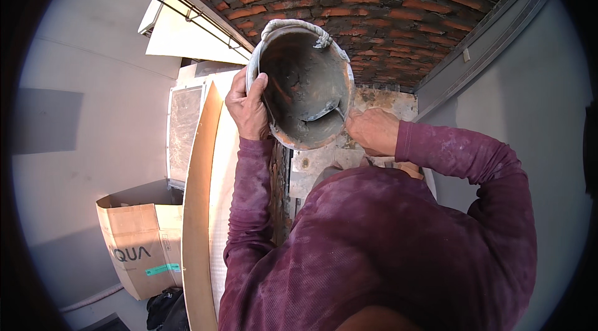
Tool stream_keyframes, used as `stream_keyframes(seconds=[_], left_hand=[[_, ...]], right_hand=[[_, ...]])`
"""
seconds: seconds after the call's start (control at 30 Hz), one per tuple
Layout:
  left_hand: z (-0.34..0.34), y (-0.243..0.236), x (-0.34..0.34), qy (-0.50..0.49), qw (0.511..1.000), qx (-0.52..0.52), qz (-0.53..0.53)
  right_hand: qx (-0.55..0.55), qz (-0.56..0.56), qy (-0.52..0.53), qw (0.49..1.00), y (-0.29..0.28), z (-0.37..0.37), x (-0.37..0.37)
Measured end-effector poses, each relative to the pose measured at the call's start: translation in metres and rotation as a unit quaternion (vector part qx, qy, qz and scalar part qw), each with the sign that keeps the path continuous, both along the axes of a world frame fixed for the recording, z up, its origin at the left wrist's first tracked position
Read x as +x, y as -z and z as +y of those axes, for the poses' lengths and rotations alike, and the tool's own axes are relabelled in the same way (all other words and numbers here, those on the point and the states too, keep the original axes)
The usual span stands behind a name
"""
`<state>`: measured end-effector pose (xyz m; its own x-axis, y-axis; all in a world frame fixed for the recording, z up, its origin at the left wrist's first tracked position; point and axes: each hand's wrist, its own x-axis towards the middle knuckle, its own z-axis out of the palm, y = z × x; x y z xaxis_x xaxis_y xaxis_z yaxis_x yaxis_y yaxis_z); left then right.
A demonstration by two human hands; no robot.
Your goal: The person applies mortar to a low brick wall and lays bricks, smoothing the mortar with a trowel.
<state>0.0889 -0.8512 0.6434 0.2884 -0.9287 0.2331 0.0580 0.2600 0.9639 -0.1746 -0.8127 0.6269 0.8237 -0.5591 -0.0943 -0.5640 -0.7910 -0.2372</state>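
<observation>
My left hand (249, 106) grips the left rim of a round, mortar-stained bucket (299, 69), its thumb lying over the edge. The bucket is tilted so that its inside faces me, with grey mortar coating the walls and bottom. A rope-wrapped handle (293, 23) rests along the far rim. At the right rim my right hand (374, 130) is closed round the handle of a trowel. The metal blade of the trowel (322, 111) lies inside the bucket against the mortar; its grip is hidden in my fingers.
A brick wall (374, 13) with grey mortar joints rises ahead. At the left stand a tall curved board (202, 206) and an open cardboard box (140, 244). Steel rebar (180, 10) runs along the upper left. A grey wall (523, 100) closes off the right side.
</observation>
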Motion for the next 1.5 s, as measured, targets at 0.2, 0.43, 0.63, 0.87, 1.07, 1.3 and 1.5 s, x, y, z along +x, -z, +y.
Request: stream_keyframes(seconds=[0.2,0.43,0.63,0.87,1.07,1.3,1.5], left_hand=[[-0.008,-0.003,-0.029,0.039,0.988,-0.081,-0.129],[-0.015,-0.003,-0.021,0.134,0.955,-0.139,-0.227],[-0.042,0.025,-0.007,0.103,0.982,-0.089,-0.132],[-0.083,0.055,0.062,0.102,0.994,0.004,0.031],[-0.088,0.075,0.129,0.099,0.991,0.065,0.064],[-0.063,0.092,0.209,0.032,0.993,0.098,0.048],[-0.042,0.092,0.221,0.007,0.991,0.099,0.093]], right_hand=[[0.441,-0.131,0.278,0.843,-0.009,-0.023,-0.023],[0.736,-0.357,0.253,0.516,0.031,-0.017,0.023],[0.773,-0.548,0.137,0.289,0.066,-0.001,0.049],[0.665,-0.722,0.022,0.187,0.046,0.020,0.087],[0.309,-0.898,0.098,0.296,-0.064,-0.018,0.084],[-0.204,-0.894,0.250,0.311,-0.155,-0.105,0.113],[-0.519,-0.594,0.557,0.258,-0.132,-0.246,0.086]])
